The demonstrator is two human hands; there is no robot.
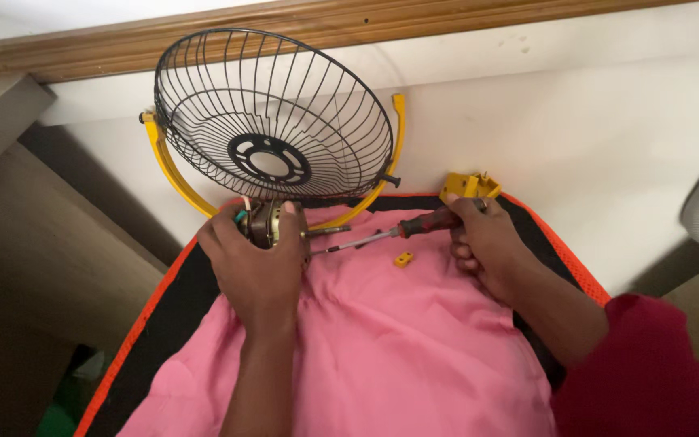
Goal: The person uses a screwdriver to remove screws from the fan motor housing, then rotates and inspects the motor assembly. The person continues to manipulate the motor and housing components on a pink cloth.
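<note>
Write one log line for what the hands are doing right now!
left hand: holds fan motor | right hand: holds screwdriver, tip toward motor | wire fan guard behind | pink cloth under

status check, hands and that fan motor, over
Left hand gripping fan motor below wire guard. Right hand holding screwdriver, tip toward motor. Small yellow piece loose on pink cloth.

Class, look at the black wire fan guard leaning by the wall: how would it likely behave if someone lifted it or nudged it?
The wire fan guard is mostly open air between thin wires, so it is probably light for its size. Its welded ribs and rings suggest it stays fairly stiff. It stands tilted in the yellow bracket, so a nudge might swing or tip it.
</note>
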